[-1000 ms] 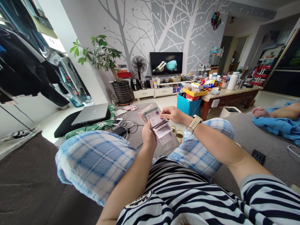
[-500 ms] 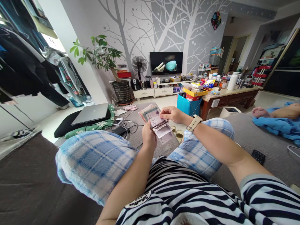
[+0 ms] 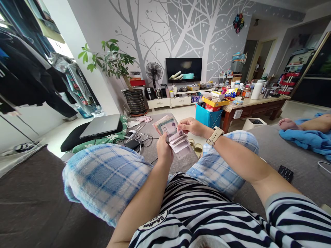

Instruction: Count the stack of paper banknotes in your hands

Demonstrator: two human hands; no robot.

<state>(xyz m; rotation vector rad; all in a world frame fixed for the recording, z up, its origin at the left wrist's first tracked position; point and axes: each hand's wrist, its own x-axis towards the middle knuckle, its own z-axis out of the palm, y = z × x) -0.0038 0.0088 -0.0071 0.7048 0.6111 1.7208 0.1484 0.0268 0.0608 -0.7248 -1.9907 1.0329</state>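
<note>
A fanned stack of banknotes (image 3: 168, 126) is held in front of my lap. My left hand (image 3: 164, 148) is closed round its lower left side, with the thumb on top. The lower ends of several notes bend over and hang down to the right. At the right edge of the stack my right hand (image 3: 190, 126) pinches a note between thumb and fingers; a watch (image 3: 215, 135) is on that wrist. How many notes are in the stack I cannot tell.
A laptop (image 3: 100, 125) rests on cushions to the left. Cables and a black adapter (image 3: 132, 144) lie beyond my knee. A cluttered low table (image 3: 269, 100) and a blue bin (image 3: 207, 116) stand ahead right. A remote (image 3: 285, 173) and another person's foot (image 3: 286, 123) are on the right.
The folded-over ends of the notes have spread apart and shifted under my right hand. Both hands stay nearly in place. The picture on the television has changed slightly.
</note>
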